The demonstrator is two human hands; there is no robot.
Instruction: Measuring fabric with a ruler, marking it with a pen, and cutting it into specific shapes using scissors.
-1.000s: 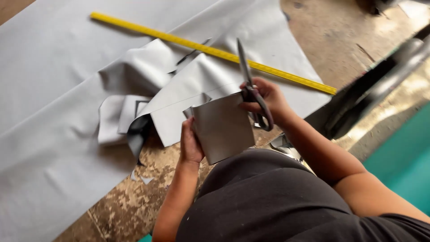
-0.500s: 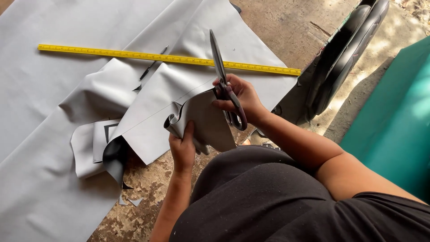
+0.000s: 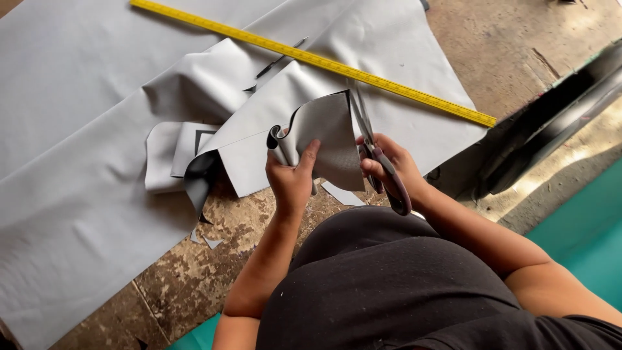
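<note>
My left hand grips a curled grey piece of leather-like sheet, thumb on its face, one edge rolled over. My right hand holds large scissors with dark handles. The blades point up and away and lie along the right edge of the piece. Both hands are raised above my lap, over the edge of a large grey sheet spread on the floor.
A long yellow ruler lies diagonally across the sheet. Folded grey offcuts and small scraps sit to the left on the worn floor. A dark curved object and a teal surface are at right.
The piece in my left hand has curled and turned more upright. The scissors have come down against its right edge. The camera view has shifted.
</note>
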